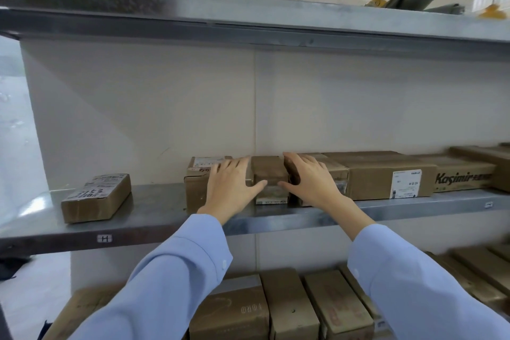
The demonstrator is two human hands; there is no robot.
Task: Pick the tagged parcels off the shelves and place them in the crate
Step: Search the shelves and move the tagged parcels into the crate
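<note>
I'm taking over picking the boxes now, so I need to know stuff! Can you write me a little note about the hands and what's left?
Left grip: open, fingers straight along the left side of the small parcel, thumb on its front.
Right grip: open, same on the right side.
Small parcel: on the middle shelf, wedged between neighbouring boxes, not lifted.
Crate: not in view.
Done: nothing these pictures show.
Left: pull this parcel out, put it in the crate, then check the others, like the lone parcel at the left.

"Kosimir" on carton (463, 177); "H" on shelf (165, 231)
</note>
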